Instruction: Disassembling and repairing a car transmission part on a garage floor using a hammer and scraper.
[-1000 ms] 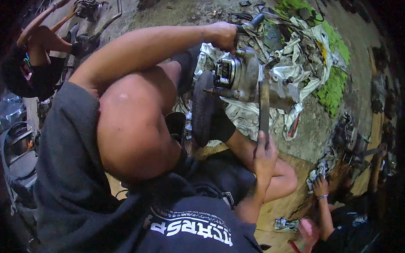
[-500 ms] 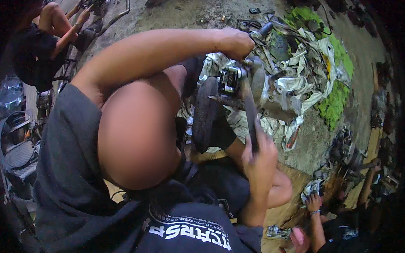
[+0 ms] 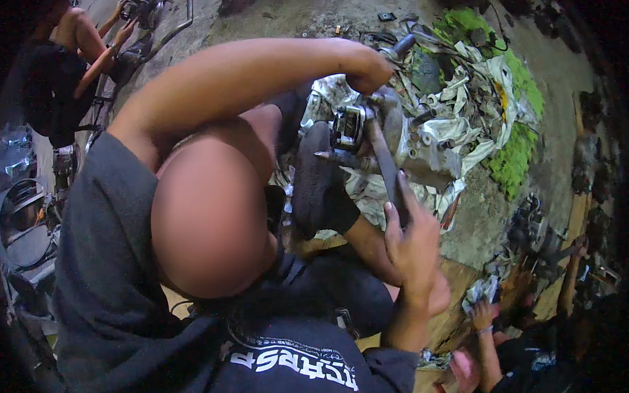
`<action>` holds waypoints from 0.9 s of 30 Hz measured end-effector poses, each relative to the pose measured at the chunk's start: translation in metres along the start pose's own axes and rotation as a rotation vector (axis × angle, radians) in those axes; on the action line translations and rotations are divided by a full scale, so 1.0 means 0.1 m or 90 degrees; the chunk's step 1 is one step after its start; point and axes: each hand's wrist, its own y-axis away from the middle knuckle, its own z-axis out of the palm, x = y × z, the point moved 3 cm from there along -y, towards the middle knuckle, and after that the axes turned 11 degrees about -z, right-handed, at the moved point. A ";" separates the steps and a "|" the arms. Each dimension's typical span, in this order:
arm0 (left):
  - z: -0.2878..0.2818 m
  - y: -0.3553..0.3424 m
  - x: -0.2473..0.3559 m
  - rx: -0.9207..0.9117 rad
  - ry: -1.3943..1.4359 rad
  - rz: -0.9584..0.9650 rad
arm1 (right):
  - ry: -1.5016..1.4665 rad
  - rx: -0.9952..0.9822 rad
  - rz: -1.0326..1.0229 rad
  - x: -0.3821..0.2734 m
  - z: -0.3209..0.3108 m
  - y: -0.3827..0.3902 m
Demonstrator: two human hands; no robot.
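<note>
My left hand [image 3: 369, 68] is closed in a fist above a metal engine casting [image 3: 430, 155]. A dark blue-grey cylinder [image 3: 404, 45] shows beyond the fist; whether it belongs to what I grip is hidden. My right hand [image 3: 417, 245] holds the near end of a long flat dark bar [image 3: 385, 161], thumb and index finger on either side. The bar's far end reaches a black-and-chrome round part [image 3: 349, 128] on the casting. Just below it, a pointed metal shaft [image 3: 336, 157] sticks out to the left. The casting lies on dirty white cloth [image 3: 370, 191].
My bent knee [image 3: 210, 213] and dark shoe [image 3: 315, 176] flank the work. Rags, tools and green absorbent material [image 3: 513, 169] lie beyond. One person [image 3: 55, 83] works at upper left, another person's hand [image 3: 485, 315] at lower right. Parts and a belt [image 3: 23, 221] are at left.
My right hand has shifted slightly right, its thumb and index finger straighter along the bar. My left fist stays almost in place, and the casting appears slightly further left.
</note>
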 end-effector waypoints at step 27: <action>0.40 0.35 -0.66 -0.054 0.095 -0.354 | -0.048 0.086 0.135 -0.11 0.10 -1.32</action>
